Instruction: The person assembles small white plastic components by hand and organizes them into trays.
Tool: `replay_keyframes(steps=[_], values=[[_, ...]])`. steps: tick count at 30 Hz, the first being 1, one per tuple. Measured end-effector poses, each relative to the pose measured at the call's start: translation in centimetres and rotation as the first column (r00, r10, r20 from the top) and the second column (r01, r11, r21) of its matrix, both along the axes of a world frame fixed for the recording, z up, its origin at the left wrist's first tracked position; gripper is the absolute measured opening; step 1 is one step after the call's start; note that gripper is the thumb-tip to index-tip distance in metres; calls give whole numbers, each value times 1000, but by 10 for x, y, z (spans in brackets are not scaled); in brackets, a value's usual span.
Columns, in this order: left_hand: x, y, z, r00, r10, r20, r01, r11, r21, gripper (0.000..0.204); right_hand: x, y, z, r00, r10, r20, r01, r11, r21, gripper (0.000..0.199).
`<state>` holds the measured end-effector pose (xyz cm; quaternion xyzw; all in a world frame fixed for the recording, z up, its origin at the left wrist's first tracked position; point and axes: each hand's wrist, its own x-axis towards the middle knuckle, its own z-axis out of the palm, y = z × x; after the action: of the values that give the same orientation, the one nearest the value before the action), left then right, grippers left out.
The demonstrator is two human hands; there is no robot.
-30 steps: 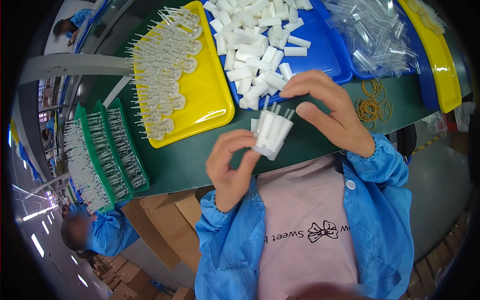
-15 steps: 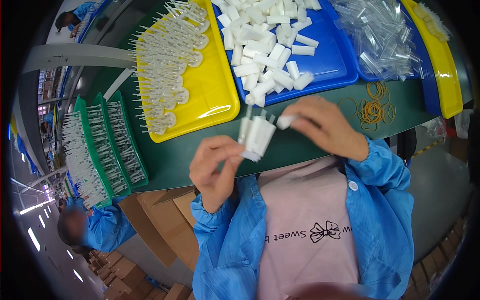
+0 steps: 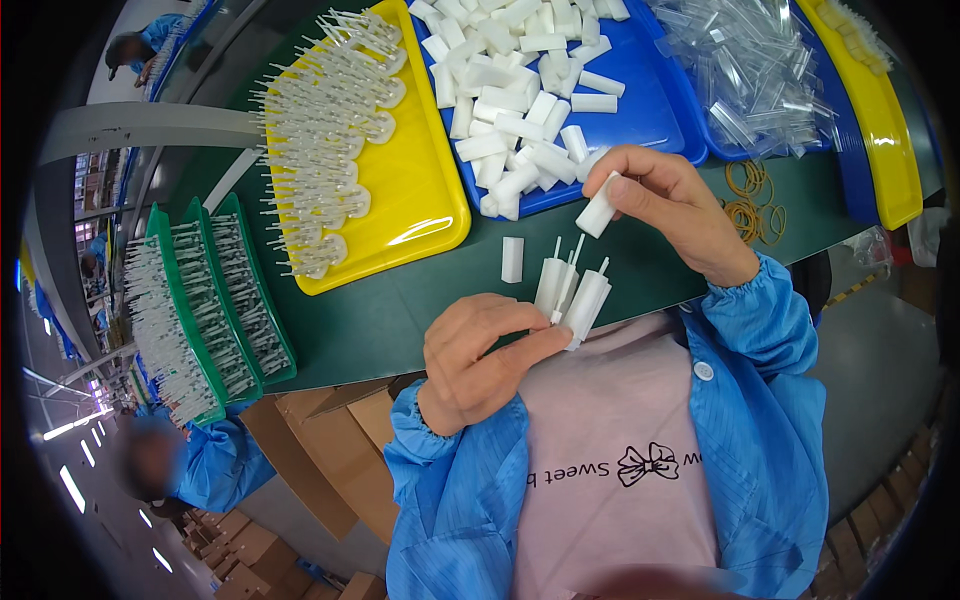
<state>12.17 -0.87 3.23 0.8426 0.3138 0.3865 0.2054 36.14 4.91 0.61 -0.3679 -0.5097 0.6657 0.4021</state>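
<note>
My left hand (image 3: 490, 355) is closed on the base of a white plastic cluster of upright rods (image 3: 557, 300). White foam-like sleeves (image 3: 588, 308) cover several of its rods, and thin rod tips stick out above them. Between thumb and fingers, my right hand (image 3: 665, 205) pinches one loose white sleeve (image 3: 598, 207), tilted just above the rod tips and apart from them. Another single white block (image 3: 512, 260) stands or lies on the green tabletop (image 3: 400, 315), beyond my left hand; which of the two I cannot tell.
A blue tray (image 3: 650, 125) heaped with white sleeves lies ahead. Left of it, a yellow tray (image 3: 425, 200) bears rows of rod clusters. Green racks (image 3: 190, 340) of similar parts stand far left. Clear plastic pieces (image 3: 745, 85) and rubber bands (image 3: 745, 215) are at right.
My left hand has shifted right and down with the rod cluster, now turned differently. My right hand has risen slightly with its sleeve. A lone white block now shows on the table.
</note>
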Motion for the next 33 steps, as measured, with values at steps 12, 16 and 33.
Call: replay_keyframes(steps=[12,16,33], values=[[6,8,-6,992,-21,-124,39,988,152,36,-4,-2,0,1000,-14,15,14,999,31,19],[9,6,-8,985,-8,-171,46,974,223,36,1,3,8,992,117,-39,-121,987,-110,17],[35,8,-15,876,145,459,230,713,-663,83,-4,-28,31,912,-129,388,-102,847,521,18]])
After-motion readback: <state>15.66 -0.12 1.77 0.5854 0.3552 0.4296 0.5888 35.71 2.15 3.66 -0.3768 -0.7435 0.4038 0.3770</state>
